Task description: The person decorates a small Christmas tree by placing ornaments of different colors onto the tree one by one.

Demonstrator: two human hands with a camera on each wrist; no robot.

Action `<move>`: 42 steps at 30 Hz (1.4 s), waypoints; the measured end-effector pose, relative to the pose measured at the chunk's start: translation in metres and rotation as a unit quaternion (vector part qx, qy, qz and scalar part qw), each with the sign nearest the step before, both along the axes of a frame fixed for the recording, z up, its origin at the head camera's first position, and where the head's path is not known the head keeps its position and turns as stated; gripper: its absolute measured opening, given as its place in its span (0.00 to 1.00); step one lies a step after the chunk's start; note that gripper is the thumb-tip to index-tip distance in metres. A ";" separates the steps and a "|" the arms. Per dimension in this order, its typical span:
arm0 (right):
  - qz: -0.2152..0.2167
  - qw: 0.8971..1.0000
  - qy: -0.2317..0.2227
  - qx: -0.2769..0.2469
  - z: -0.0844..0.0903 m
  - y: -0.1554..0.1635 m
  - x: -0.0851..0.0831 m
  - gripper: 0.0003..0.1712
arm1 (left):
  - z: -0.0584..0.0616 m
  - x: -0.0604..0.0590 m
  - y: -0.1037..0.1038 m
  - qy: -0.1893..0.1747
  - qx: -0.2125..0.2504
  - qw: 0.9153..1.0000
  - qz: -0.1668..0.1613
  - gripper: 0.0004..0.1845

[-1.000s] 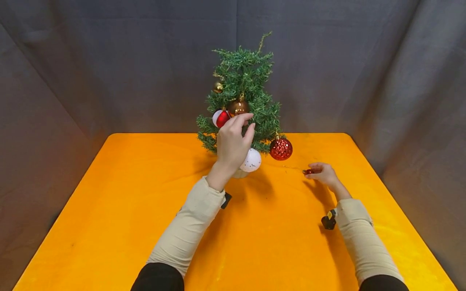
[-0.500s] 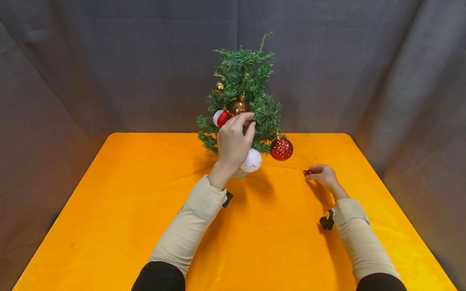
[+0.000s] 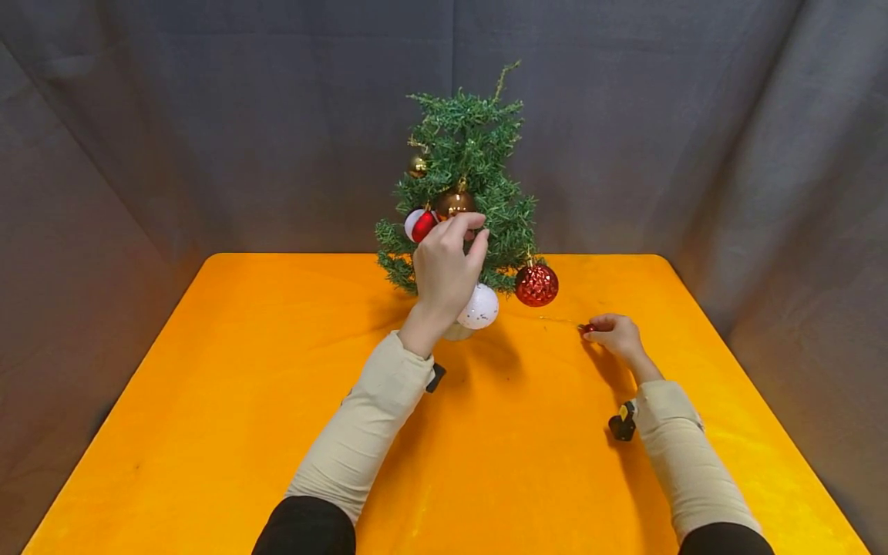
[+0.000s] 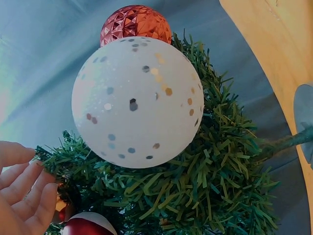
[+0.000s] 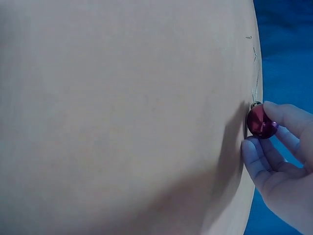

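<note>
My left hand (image 3: 447,270) is raised at the front of a small artificial Christmas tree (image 3: 509,204). Its thumb and index finger pinch a green branch tip (image 4: 46,152). Right by this hand hang a white glitter bauble (image 3: 479,308), a brown-gold bauble (image 3: 455,203) and a red-and-white bauble (image 3: 419,225). On the right of the table, my right hand (image 3: 620,335) holds a small shiny red bauble (image 5: 260,121) between thumb and fingers, low over the tabletop. A thin thread (image 5: 257,73) trails from the bauble's cap.
A faceted red bauble (image 3: 536,285) hangs at the tree's lower right, a small gold one (image 3: 418,165) at its upper left. The tree stands on an orange-covered table (image 3: 229,385). Grey curtains (image 3: 277,139) enclose the back and sides.
Hardly anything differs: both hands keep their places, the left at the tree and the right around the small red bauble. The right forearm has shifted slightly left.
</note>
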State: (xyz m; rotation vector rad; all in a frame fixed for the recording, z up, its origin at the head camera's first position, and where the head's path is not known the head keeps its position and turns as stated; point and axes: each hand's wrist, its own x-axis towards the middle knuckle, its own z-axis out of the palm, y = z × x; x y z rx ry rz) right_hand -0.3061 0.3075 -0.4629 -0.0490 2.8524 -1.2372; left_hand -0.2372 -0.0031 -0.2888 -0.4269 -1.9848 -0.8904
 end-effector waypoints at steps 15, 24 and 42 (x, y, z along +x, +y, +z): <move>-0.009 0.998 0.047 -0.026 0.012 0.001 0.006 0.18 | 0.000 -0.001 0.001 0.001 0.004 1.000 -0.004 0.06; -0.020 0.992 0.064 -0.102 0.032 -0.005 0.007 0.20 | -0.003 -0.003 0.001 0.011 0.035 0.999 -0.026 0.06; -0.047 0.981 0.137 -0.127 0.073 -0.027 0.009 0.20 | -0.005 -0.004 0.002 0.032 0.057 0.997 -0.047 0.05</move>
